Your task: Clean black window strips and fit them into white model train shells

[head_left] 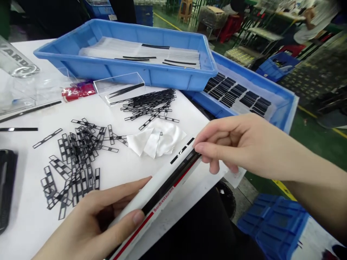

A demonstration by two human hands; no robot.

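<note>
Long white printed strip (159,195), with a black band down its middle, a red line along one edge and the word "Bordrestaurant" in small print: angled across the near corner of the bench (27,224), raised between both hands. Left hand (89,224) curled around the strip's lower part, thumb (138,217) pressed on its face, fingers (121,189) closed against the edge. Right hand (244,148) at the upper end, fingers (200,147) pinched closed on the black band. Just past those fingertips, a few short black pieces (182,150). Nearby on the bench, a crumpled white cloth (158,139), beside a tangled pile of black slotted frames (77,162) and a smaller pile (149,104). Behind these, a clear acrylic box (119,88) with black strips inside, and a red packet (78,92) just to its left. Farther back, a blue plastic tray (108,70) stacked with white sheets and a second blue tray (260,81) holding black-striped sheets. Down on the floor, a blue crate (273,227). In the far background, a co-worker (311,25) at another table.
</note>
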